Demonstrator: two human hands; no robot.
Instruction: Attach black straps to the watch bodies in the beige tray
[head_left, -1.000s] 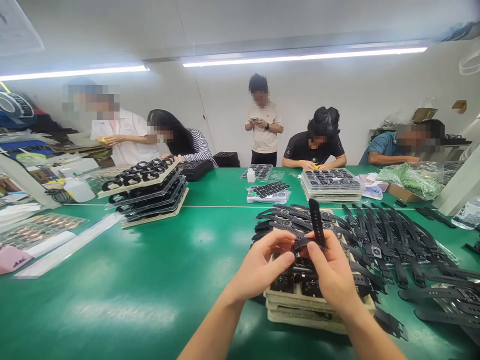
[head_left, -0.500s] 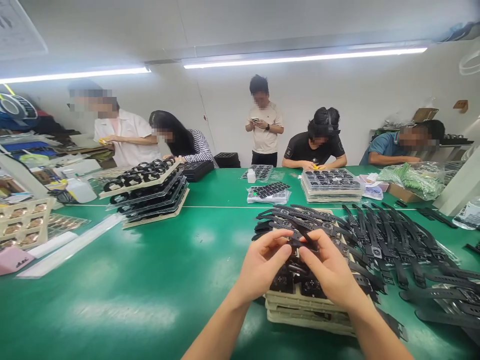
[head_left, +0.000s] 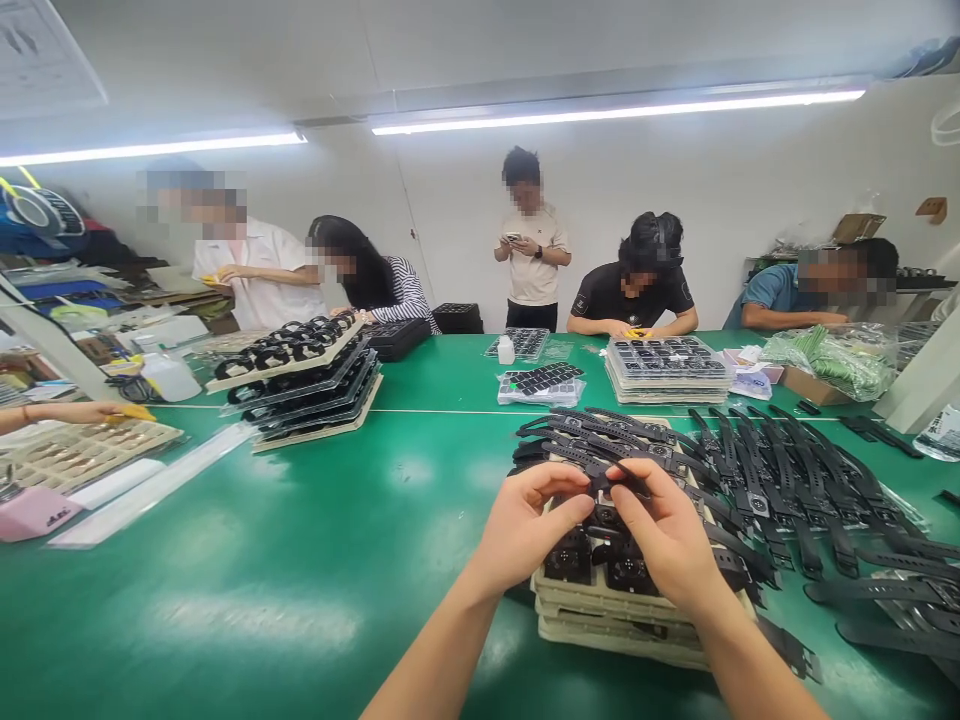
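Above the front of a stack of beige trays (head_left: 615, 630), my left hand (head_left: 529, 525) and my right hand (head_left: 667, 535) meet, fingers closed in a pinch. Between them is a black watch strap (head_left: 600, 480), pinched from both sides. Just below the fingertips shows a smartwatch case (head_left: 609, 516), back side up; whether the strap joins it is partly hidden by my fingers. More smartwatches (head_left: 630, 565) with dark round sensors lie in the top tray. Several black straps (head_left: 555, 428) drape over its far side.
Strapped watches (head_left: 780, 470) lie in rows to the right. Black-filled trays (head_left: 315, 390) are stacked left. A co-worker's hand (head_left: 82, 412) holds a yellow tool over a tray (head_left: 45, 465) at far left. Further co-workers are across the green table (head_left: 247, 580), near stacked clear trays (head_left: 667, 375).
My fingers have shifted on the strap, and the watch case below them shows more clearly. At far left, a co-worker's hand with a yellow tool has appeared; the tray there lies flatter.
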